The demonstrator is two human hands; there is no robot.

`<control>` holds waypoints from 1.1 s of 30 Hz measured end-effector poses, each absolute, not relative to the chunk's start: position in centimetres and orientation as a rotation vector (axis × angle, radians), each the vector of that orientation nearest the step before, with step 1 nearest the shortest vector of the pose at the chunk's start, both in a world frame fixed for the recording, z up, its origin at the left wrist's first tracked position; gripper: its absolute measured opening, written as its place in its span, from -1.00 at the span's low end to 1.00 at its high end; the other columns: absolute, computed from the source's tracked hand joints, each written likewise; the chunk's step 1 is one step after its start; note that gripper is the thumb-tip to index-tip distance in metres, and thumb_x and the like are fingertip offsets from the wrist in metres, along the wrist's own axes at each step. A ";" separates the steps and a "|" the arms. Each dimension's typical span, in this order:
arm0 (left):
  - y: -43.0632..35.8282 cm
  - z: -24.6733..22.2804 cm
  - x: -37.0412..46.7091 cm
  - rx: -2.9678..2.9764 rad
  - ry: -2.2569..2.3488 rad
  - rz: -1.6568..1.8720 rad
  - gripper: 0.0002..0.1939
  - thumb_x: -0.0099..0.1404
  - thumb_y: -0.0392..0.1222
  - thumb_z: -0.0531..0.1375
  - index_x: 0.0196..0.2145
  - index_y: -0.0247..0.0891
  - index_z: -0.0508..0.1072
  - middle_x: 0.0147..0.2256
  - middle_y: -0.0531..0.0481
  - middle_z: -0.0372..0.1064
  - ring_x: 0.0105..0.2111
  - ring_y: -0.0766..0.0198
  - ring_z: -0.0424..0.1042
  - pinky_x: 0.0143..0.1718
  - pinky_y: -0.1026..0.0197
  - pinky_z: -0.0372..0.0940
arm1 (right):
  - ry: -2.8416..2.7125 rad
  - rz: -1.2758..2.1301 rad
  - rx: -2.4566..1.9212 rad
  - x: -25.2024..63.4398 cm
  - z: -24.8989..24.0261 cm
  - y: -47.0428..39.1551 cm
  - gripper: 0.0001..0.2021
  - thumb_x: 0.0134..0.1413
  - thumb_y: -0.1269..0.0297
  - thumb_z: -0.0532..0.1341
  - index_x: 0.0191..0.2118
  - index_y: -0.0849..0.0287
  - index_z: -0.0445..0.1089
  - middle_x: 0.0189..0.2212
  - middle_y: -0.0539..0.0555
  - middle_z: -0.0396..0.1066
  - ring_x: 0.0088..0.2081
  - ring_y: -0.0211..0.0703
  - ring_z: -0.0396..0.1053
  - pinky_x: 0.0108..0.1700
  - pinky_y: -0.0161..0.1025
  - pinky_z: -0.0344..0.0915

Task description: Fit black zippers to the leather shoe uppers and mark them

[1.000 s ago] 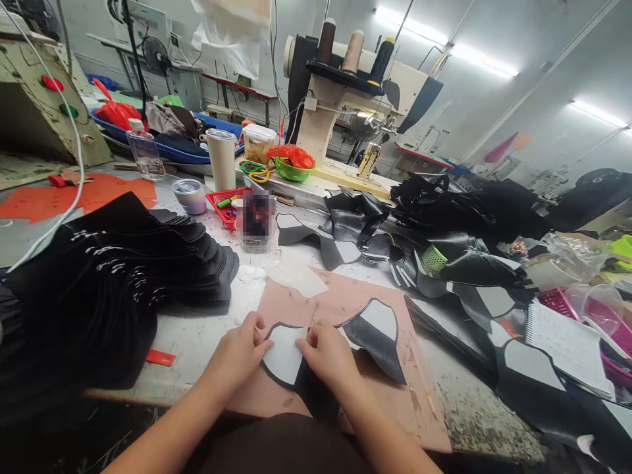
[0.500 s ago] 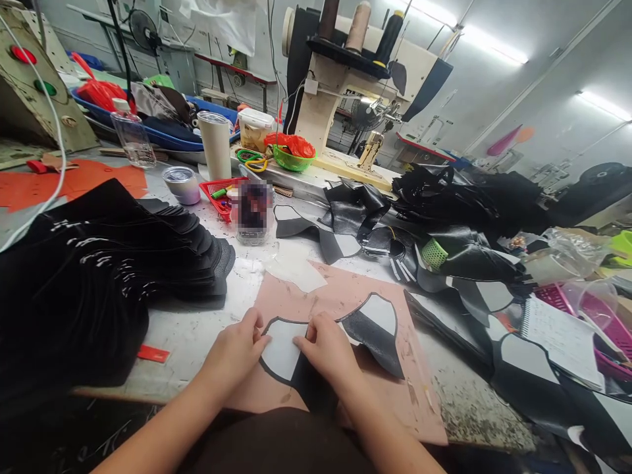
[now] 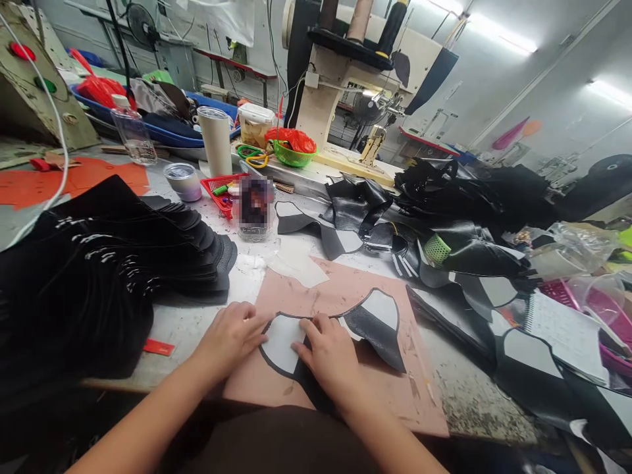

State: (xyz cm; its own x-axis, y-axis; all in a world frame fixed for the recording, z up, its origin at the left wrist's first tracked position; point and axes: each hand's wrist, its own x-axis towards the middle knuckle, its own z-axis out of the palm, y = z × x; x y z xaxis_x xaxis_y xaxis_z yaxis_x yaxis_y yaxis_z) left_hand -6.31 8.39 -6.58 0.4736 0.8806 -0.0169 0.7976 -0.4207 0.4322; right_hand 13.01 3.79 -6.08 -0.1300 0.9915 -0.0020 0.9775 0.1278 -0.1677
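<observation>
A curved black leather piece (image 3: 378, 332) with white backing patches (image 3: 281, 343) at its two ends lies on a pinkish-brown board (image 3: 281, 286). My left hand (image 3: 236, 334) rests at the outer edge of the left patch, its fingers extended over the black border. On the inner side of that patch, my right hand (image 3: 330, 352) lies on the leather with its fingers spread and thumb apart, covering the piece's middle. The right end of the piece curls up a little from the board.
A tall stack of black leather pieces (image 3: 123, 263) stands left. More patched pieces (image 3: 528, 355) lie right, beside a spiral notebook (image 3: 563, 336). Behind are a sewing machine (image 3: 320, 99), a red basket (image 3: 217, 191), a tumbler (image 3: 216, 141) and a clear container (image 3: 254, 230).
The fingers of both hands have gone from bent, pinching poses to flatter, stretched ones on the leather piece. The piece has stayed nearly in place; the view has shifted slightly.
</observation>
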 end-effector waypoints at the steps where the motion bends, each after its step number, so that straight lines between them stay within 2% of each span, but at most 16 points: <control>1: 8.5 -6.8 -6.6 2.399 1.360 0.293 -0.70 0.19 -0.25 0.11 -0.13 0.01 0.43 -0.28 -0.02 0.28 -0.22 0.17 0.23 -0.14 0.13 0.13 | -2.314 0.182 -1.983 13.0 -5.9 3.7 -0.65 0.01 0.05 0.19 -0.06 0.00 0.35 -0.19 0.15 0.32 -0.23 0.04 0.28 -0.27 -0.13 0.19; 4: 8.8 -6.9 -6.9 2.509 1.281 0.253 -0.69 0.24 -0.19 0.08 -0.11 0.14 0.43 -0.28 -0.02 0.26 -0.21 0.14 0.21 -0.14 0.08 0.13 | -2.403 0.157 -1.946 13.1 -5.4 3.5 -0.46 -0.08 -0.11 0.19 0.06 -0.14 0.24 -0.11 0.18 0.29 -0.21 0.11 0.26 -0.25 -0.04 0.18; 6: 8.8 -6.8 -6.9 2.478 1.276 0.263 -0.72 0.24 -0.16 0.09 -0.14 0.15 0.44 -0.27 -0.02 0.25 -0.20 0.13 0.20 -0.13 0.06 0.13 | -2.434 0.142 -1.922 13.2 -5.1 3.2 -0.38 -0.13 -0.14 0.21 0.10 -0.12 0.20 -0.07 0.21 0.29 -0.20 0.12 0.26 -0.24 -0.02 0.18; 8: 8.8 -6.7 -7.0 2.425 1.274 0.305 -0.72 0.22 -0.19 0.10 -0.16 0.15 0.46 -0.27 -0.01 0.24 -0.19 0.15 0.21 -0.11 0.06 0.13 | -2.443 0.138 -1.896 13.4 -5.1 2.6 -0.39 -0.13 -0.10 0.23 0.10 -0.08 0.21 -0.04 0.22 0.30 -0.18 0.12 0.28 -0.23 -0.02 0.19; 12: 8.6 -7.1 -7.2 2.357 1.346 0.374 -0.77 0.18 -0.21 0.13 -0.23 0.06 0.47 -0.17 0.01 0.23 -0.08 0.13 0.19 -0.02 0.03 0.12 | -2.442 0.149 -1.824 14.1 -5.6 1.1 -0.52 -0.05 0.09 0.27 0.04 0.01 0.30 0.04 0.21 0.29 -0.10 0.08 0.30 -0.13 -0.03 0.20; 15: 8.4 -7.8 -7.2 2.266 1.492 0.428 -0.84 0.15 -0.20 0.15 -0.28 -0.05 0.45 0.03 -0.04 0.10 0.07 -0.01 0.06 0.03 -0.10 0.09 | -2.434 0.145 -1.764 14.6 -6.0 0.4 -0.59 -0.02 0.20 0.26 0.01 0.05 0.33 0.04 0.19 0.30 -0.06 0.03 0.31 -0.02 -0.03 0.15; 18: 8.3 -8.4 -7.0 2.171 1.619 0.468 -0.83 0.13 -0.20 0.16 -0.27 -0.12 0.42 0.10 -0.09 0.00 0.12 -0.07 0.01 0.03 -0.14 0.10 | -2.401 0.132 -1.723 15.0 -6.3 0.1 -0.63 -0.03 0.24 0.27 -0.03 0.04 0.36 0.01 0.15 0.34 -0.08 -0.01 0.33 -0.01 -0.05 0.15; 21: 8.1 -8.8 -6.7 2.113 1.690 0.505 -0.74 0.12 -0.25 0.14 -0.18 -0.12 0.40 0.09 -0.12 0.03 0.11 -0.04 0.07 0.04 -0.11 0.12 | -2.350 0.105 -1.702 15.3 -6.3 -0.1 -0.70 -0.06 0.27 0.29 -0.13 0.05 0.40 -0.08 0.10 0.41 -0.12 -0.03 0.35 -0.01 -0.07 0.14; 25: 7.5 -8.5 -6.2 2.099 1.747 0.584 -0.67 0.18 -0.30 0.06 -0.11 -0.07 0.38 0.05 -0.09 0.12 0.06 0.03 0.17 0.00 -0.08 0.19 | -2.234 0.036 -1.689 16.4 -6.0 -0.9 -0.98 -0.03 0.31 0.25 -0.39 0.08 0.40 -0.34 0.01 0.45 -0.24 -0.09 0.36 0.04 -0.02 0.07; 28: 6.6 -7.5 -5.0 2.114 1.797 0.685 -0.67 0.28 -0.25 -0.06 -0.07 -0.14 0.37 0.05 -0.15 0.15 0.06 0.01 0.15 0.02 -0.13 0.15 | -1.995 -0.016 -1.683 18.3 -5.5 -1.0 -0.87 0.08 0.26 0.13 -0.28 0.09 0.40 -0.24 0.08 0.43 -0.16 -0.04 0.34 0.01 -0.01 0.12; 30: 5.8 -6.6 -3.4 2.196 1.761 0.749 -0.68 0.29 -0.21 -0.06 -0.08 -0.16 0.38 0.05 -0.15 0.18 0.08 0.00 0.11 0.06 -0.13 0.09 | -1.809 0.057 -1.710 20.1 -5.1 -0.5 -0.75 0.14 0.19 0.02 -0.16 0.11 0.37 -0.13 0.15 0.39 -0.08 -0.01 0.31 -0.03 -0.04 0.19; 33: 4.6 -5.7 0.2 2.533 1.513 0.750 -0.69 0.27 -0.25 -0.02 -0.09 -0.13 0.40 0.04 -0.09 0.28 0.08 0.02 0.14 0.05 -0.05 0.06 | -1.595 0.269 -1.810 23.2 -5.1 0.6 -0.66 0.17 0.14 -0.07 -0.11 0.13 0.35 -0.14 0.16 0.40 -0.11 -0.05 0.35 -0.10 -0.11 0.28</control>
State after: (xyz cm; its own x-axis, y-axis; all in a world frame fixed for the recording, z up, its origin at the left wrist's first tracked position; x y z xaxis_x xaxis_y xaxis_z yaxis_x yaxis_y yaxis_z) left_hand 0.16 4.58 -5.66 0.3864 0.8489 0.3607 0.8010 -0.5027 0.3250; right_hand 23.15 0.65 -5.09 0.2206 0.9326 0.2857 0.7875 0.0025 -0.6163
